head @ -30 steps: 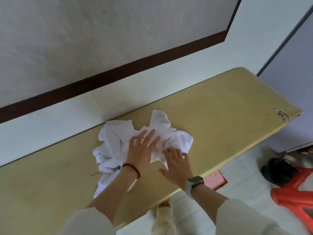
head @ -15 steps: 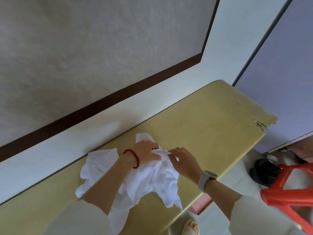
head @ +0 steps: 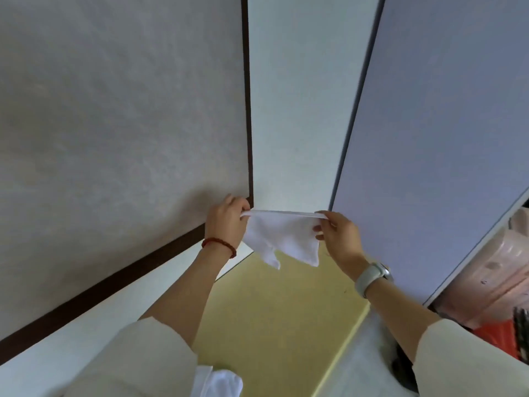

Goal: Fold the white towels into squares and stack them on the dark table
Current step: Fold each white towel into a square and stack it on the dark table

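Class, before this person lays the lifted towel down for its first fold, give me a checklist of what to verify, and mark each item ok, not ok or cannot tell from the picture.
1. Left hand pinches one top corner of the white towel: ok.
2. Right hand pinches the other top corner: ok.
3. Top edge pulled straight between the hands: ok.
4. Towel hangs flat: not ok, the lower edge is uneven, with two points hanging down.
5. Bare spot on the yellow table below to lay it: ok.
6. Remaining towels out of the way: cannot tell, only a white bit shows at the bottom edge.
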The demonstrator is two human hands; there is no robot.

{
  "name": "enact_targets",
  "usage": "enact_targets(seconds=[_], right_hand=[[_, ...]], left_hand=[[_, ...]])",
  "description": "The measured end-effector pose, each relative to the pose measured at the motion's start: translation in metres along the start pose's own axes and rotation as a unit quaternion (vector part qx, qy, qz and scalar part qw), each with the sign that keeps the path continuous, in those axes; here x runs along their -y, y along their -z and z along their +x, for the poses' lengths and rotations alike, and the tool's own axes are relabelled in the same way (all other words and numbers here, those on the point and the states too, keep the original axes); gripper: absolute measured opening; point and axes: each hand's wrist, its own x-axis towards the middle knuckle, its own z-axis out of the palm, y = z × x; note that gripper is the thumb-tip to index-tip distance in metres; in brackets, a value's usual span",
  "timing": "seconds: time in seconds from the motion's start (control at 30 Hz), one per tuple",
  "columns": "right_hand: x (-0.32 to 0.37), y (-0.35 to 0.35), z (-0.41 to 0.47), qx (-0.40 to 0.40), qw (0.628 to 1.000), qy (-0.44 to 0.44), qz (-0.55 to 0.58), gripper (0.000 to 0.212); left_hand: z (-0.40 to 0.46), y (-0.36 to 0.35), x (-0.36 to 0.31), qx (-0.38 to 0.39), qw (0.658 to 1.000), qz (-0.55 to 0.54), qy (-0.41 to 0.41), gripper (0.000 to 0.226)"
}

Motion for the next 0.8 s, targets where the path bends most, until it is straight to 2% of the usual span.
enact_targets(seconds=[0.07,0.17,0.27,0.37,0.43,0.5,0.57,0.63,0.67,0.73,0.8], right_hand=[[-0.005,0.022,0.012,-0.044,0.998,0.040,-0.010,0.024],[-0.029,0.045,0.008,-0.049,0.993,0.085,-0.072,0.023],[-0.073,0.048,-0.019,-0.009,0.990,0.074,-0.121,0.020],[-0.132,0.033,-0.054,0.081,0.983,0.016,-0.163,0.019],[-0.167,0.021,-0.082,0.174,0.962,-0.040,-0.206,0.019],[-0.195,0.013,-0.108,0.267,0.925,-0.092,-0.254,0.023],[-0.213,0.007,-0.128,0.330,0.895,-0.134,-0.271,0.026],[-0.220,0.004,-0.137,0.345,0.881,-0.168,-0.277,0.025],[-0.222,0.003,-0.137,0.336,0.883,-0.183,-0.271,0.025],[-0.220,-0.002,-0.131,0.294,0.900,-0.205,-0.248,0.022],[-0.216,-0.009,-0.118,0.233,0.920,-0.220,-0.224,0.020]], left_hand=[[0.017,-0.004,-0.013,-0.069,0.995,0.005,-0.070,0.020],[0.010,-0.024,-0.016,-0.108,0.985,0.035,-0.131,0.021],[-0.025,-0.056,0.001,-0.068,0.980,0.072,-0.173,0.024],[-0.075,-0.096,0.027,0.047,0.981,0.103,-0.155,0.016],[-0.113,-0.118,0.041,0.216,0.965,0.094,-0.119,0.015],[-0.149,-0.132,0.052,0.413,0.905,0.087,-0.051,0.012],[-0.177,-0.143,0.062,0.520,0.852,0.046,0.021,0.013],[-0.191,-0.150,0.073,0.555,0.827,-0.012,0.091,0.029],[-0.192,-0.151,0.077,0.556,0.817,-0.060,0.140,0.028],[-0.185,-0.152,0.083,0.524,0.806,-0.154,0.228,0.011],[-0.171,-0.155,0.088,0.460,0.819,-0.206,0.274,0.004]])
